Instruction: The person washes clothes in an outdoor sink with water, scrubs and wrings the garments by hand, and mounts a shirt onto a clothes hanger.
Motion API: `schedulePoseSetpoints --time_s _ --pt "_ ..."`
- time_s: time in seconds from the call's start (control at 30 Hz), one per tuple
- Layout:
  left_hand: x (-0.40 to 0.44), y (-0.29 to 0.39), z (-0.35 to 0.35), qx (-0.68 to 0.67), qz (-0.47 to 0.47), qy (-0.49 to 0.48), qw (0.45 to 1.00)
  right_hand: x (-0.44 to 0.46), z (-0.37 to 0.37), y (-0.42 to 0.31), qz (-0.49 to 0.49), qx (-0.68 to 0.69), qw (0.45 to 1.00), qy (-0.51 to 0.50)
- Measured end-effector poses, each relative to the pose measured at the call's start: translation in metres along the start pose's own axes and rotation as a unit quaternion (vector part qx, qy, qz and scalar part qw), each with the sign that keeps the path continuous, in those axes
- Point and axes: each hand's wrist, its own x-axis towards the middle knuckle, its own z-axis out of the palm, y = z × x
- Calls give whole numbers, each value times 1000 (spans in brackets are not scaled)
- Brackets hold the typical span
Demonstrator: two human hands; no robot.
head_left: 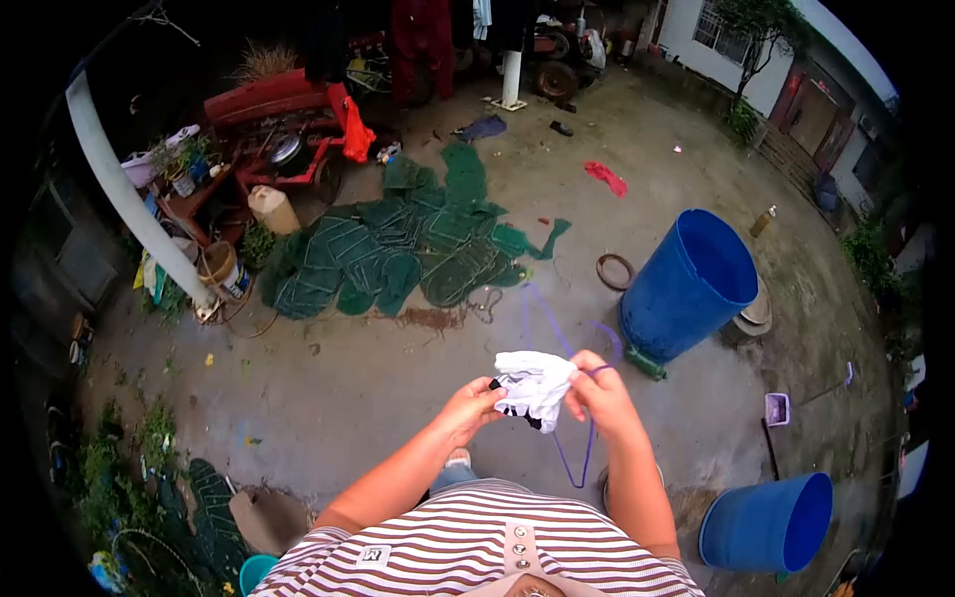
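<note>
A bunched white cloth point(535, 383) with black parts along its lower edge hangs between my two hands, in front of my striped shirt. My left hand point(472, 410) pinches its left side beside a black patch. With fingers closed, my right hand point(597, 396) grips the cloth's right side. A thin purple hanger point(585, 468) hangs at my right hand, its frame showing below and behind the cloth. Part of the hanger is blurred above the cloth.
Green netting point(398, 249) lies spread on the concrete ahead. A large blue barrel point(691, 284) stands at the right, another blue barrel point(766, 522) at the lower right. A red cart point(269, 119), a white pole point(134, 189) and a jug point(274, 209) are at the left.
</note>
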Motion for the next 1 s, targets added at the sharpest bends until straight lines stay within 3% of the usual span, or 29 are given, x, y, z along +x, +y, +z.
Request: schedulePoseSetpoints --time_s 0.1,0.2,0.33,0.37,0.4,0.5,0.57,0.63,0.73,0.83,0.93,1.0 --pt "36 40 -2 -90 21 -5 996 25 -35 -19 -5 20 973 229" --pt "67 81 3 -223 66 12 972 49 -81 -12 23 16 963 268" --pt "111 128 43 -103 99 -20 990 97 -128 30 54 -60 931 355" --pt "124 134 54 -99 98 -16 990 115 -136 41 -64 -222 894 384" --pt "138 139 65 -42 116 -22 992 131 -146 50 -182 -376 818 395" --pt "177 143 91 50 146 -26 988 164 -118 7 -91 -235 942 223" --pt "206 148 107 126 193 -31 973 198 -133 20 -177 -296 931 122" --pt "233 151 108 136 201 -18 970 223 -153 14 -115 -272 951 95" --pt "246 175 118 168 229 69 956 247 -190 -1 -54 -112 992 19" --pt "263 201 124 218 233 65 945 277 -234 -16 -59 -65 995 -40" --pt "282 222 144 246 258 56 932 302 -268 -47 -94 -128 987 -29" --pt "296 242 148 389 244 87 884 327 -298 -43 -118 -113 987 9"
